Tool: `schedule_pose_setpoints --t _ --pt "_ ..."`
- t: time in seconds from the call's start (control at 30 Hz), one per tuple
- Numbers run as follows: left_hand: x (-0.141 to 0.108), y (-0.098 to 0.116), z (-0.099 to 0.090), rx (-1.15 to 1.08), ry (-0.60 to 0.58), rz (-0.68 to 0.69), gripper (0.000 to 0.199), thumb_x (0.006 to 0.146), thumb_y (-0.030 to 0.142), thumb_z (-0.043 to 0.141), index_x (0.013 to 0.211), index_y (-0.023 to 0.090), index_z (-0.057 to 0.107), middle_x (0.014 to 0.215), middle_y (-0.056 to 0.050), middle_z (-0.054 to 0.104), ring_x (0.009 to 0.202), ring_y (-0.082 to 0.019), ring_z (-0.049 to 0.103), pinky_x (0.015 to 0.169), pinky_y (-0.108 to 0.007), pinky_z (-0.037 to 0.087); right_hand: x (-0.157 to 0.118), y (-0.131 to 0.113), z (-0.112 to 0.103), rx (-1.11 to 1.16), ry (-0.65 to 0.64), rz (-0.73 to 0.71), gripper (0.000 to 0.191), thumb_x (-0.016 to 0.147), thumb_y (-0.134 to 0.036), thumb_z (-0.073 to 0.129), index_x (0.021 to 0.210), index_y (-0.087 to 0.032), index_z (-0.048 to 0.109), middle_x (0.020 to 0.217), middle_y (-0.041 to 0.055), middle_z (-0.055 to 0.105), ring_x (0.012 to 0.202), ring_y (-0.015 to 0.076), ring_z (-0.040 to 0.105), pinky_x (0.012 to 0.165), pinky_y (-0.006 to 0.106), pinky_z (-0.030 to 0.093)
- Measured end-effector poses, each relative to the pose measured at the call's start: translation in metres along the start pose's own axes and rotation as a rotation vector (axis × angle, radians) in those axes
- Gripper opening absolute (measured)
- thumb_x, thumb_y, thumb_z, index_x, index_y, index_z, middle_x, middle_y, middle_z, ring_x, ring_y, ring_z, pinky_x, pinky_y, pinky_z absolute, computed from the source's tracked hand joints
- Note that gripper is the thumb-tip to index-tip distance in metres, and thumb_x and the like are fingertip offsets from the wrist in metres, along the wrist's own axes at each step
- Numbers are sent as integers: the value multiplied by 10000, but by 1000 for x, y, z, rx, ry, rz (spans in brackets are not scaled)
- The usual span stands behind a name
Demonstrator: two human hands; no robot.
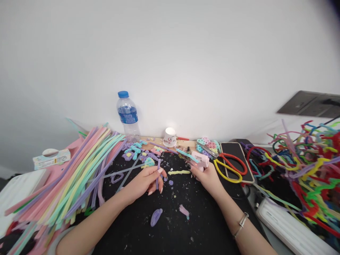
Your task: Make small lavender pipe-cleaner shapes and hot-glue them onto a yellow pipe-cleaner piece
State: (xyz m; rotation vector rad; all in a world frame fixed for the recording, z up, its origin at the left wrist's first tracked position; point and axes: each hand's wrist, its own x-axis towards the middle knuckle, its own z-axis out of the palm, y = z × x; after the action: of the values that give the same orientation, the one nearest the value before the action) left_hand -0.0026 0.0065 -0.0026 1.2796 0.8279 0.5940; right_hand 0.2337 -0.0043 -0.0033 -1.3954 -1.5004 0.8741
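Note:
My left hand (150, 179) pinches a short purple pipe cleaner (158, 179) upright between thumb and fingers. In my right hand (205, 176) is a small pale pink tool that looks like a glue gun (201, 160); its tip is hard to make out. A light blue strip (187, 154) lies across or just behind it. Between the hands, a pale yellow pipe cleaner piece (179, 172) rests on the black mat (170, 233). Nearer to me lie a purple looped piece (156, 217) and a pink piece with a blue end (184, 210).
Long pastel pipe cleaners (79, 170) are heaped at left, a bright tangle (316, 170) at right. Scissors (230, 168) lie over a phone (239, 156). Along the wall stand a water bottle (128, 115) and paper cup (169, 137), with fuzzy flowers (135, 150) in front.

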Motion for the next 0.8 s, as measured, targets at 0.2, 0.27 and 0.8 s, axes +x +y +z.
schedule_pose_setpoints --t 0.2,0.27,0.8 --pt "2 0 0 57 -22 -34 316 900 396 377 812 131 525 547 -8 612 303 -30 308 347 -172 180 -5 -1 7 157 -217 90 228 711 -348 630 724 -127 577 452 -54 465 391 72 376 381 194 282" --pt "2 1 0 75 -24 -45 323 895 409 382 802 133 522 545 -10 615 301 -32 310 345 -172 186 -6 -3 9 152 -240 98 216 714 -338 627 683 -135 560 426 -61 451 378 66 364 374 192 266" --pt "0 3 3 118 -18 -69 330 881 422 391 759 137 506 513 -4 612 285 -32 293 334 -168 199 -8 -2 12 99 -234 74 238 750 -328 586 609 -168 479 416 -67 439 375 65 354 383 193 257"
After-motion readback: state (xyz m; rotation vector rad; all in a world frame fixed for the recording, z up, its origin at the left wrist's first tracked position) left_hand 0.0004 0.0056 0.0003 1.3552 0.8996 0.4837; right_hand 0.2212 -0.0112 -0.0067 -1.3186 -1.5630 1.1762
